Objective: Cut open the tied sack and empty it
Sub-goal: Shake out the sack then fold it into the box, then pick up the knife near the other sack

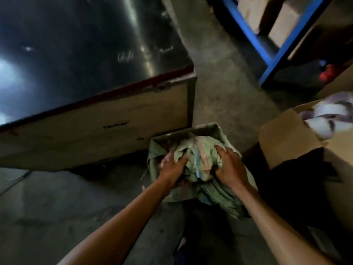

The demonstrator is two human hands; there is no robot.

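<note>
A pale green woven sack (pixel 198 155) lies crumpled on the concrete floor, bunched into and over a shallow grey bin (pixel 208 129). Both my hands press into its folds. My left hand (pixel 172 170) grips the fabric on the sack's left side, fingers dug in. On the right side my right hand (pixel 230 167) clutches a bunch of the same fabric. Pinkish and bluish stripes show in the creases between my hands. No knife or tie is visible. What is inside the sack is hidden.
A large table (pixel 95 119) with a dark shiny top and a red edge strip stands at left. An open cardboard box (pixel 282 138) holding white rolls (pixel 332 115) sits at right. Blue shelving (pixel 267 54) with boxes stands behind.
</note>
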